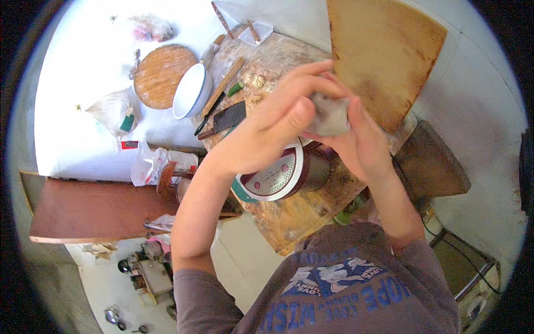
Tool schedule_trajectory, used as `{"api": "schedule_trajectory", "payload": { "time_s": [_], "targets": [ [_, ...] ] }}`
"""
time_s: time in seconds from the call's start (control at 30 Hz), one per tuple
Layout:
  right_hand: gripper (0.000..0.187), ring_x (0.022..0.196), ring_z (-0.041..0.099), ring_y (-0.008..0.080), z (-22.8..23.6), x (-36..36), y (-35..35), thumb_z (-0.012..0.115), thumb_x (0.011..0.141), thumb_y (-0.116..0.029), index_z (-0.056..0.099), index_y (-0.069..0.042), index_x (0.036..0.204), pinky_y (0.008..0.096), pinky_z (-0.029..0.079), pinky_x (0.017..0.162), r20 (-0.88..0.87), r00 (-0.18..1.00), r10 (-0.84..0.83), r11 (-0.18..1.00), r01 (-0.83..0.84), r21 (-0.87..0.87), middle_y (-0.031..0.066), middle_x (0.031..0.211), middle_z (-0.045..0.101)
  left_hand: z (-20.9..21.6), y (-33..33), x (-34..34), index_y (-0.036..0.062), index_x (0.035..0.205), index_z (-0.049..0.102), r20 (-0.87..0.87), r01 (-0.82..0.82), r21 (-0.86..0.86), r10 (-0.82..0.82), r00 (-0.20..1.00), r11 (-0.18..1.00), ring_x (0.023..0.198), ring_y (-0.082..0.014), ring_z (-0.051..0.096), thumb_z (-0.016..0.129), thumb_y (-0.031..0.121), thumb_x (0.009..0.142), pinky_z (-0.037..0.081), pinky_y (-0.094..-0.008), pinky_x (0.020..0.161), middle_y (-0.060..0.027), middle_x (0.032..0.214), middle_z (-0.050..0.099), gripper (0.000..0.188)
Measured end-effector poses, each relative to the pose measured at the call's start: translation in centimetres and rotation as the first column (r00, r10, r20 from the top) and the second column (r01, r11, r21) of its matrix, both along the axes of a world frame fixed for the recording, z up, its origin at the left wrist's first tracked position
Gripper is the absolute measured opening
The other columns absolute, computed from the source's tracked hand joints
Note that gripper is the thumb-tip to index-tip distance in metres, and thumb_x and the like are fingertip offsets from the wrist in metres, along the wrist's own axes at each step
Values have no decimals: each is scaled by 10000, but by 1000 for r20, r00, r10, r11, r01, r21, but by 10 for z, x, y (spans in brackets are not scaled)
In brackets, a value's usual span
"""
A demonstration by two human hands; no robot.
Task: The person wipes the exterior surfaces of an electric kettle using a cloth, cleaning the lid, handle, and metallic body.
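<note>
Both hands press a pale grey, rounded lump of dough between them, left hand fingers curled over its top, right hand fingers cupped beneath, above a round white-lidded cooker.

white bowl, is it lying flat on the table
No, the white bowl stands tilted on its edge, leaning against the round wooden board.

A mottled grey lump sits above the white-lidded, dark red cooker. Left of the cooker stand a white, blue-rimmed bowl and a round tan board. The worn bench is streaked brown and pale.
</note>
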State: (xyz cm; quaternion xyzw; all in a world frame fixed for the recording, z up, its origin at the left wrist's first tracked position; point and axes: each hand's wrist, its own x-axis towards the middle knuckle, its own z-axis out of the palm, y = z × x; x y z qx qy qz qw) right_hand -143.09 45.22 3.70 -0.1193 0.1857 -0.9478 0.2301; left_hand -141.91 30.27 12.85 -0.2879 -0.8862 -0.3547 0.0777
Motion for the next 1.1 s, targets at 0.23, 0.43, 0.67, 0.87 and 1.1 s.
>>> {"api": "schedule_trajectory", "payload": {
  "time_s": [0.23,0.43,0.67,0.87,1.1],
  "targets": [
    [300,997,555,162,12,-37,4,594,843,-165,573,-21,1105,291,442,859,-530,829,-180,767,455,451,82,1053,603,-22,-63,58,7,942,596,213,-611,-6,598,773,792,813,-186,551,425,204,926,430,-295,742,-103,880,592,261],
    [278,933,554,234,-1,-52,-28,647,781,-185,586,-17,993,342,422,832,-816,277,508,664,478,576,93,969,593,-61,-59,77,-6,857,599,371,-650,-6,606,704,760,570,-79,495,417,275,949,399,-238,527,-7,637,546,347],
    [348,843,575,281,-14,-82,-46,671,749,-292,620,-25,967,362,448,735,-684,237,689,616,306,726,113,893,616,-68,-52,75,16,736,525,132,-688,-90,693,708,720,567,-389,512,442,264,917,389,-420,506,-210,592,496,318],
    [320,799,587,308,-15,-75,-75,653,759,-278,599,-15,932,377,453,702,-665,336,667,511,444,736,161,843,617,-63,-48,77,57,681,523,25,-611,-233,633,773,756,583,-372,551,567,472,800,430,-426,510,-163,581,532,433],
    [288,808,577,317,-18,-87,-121,613,800,-265,566,-9,925,389,431,685,-702,189,687,590,419,690,191,848,596,-59,-45,73,62,672,538,40,-608,-301,646,762,735,563,-351,560,622,467,759,429,-416,502,-154,577,544,423]
  ]
}}
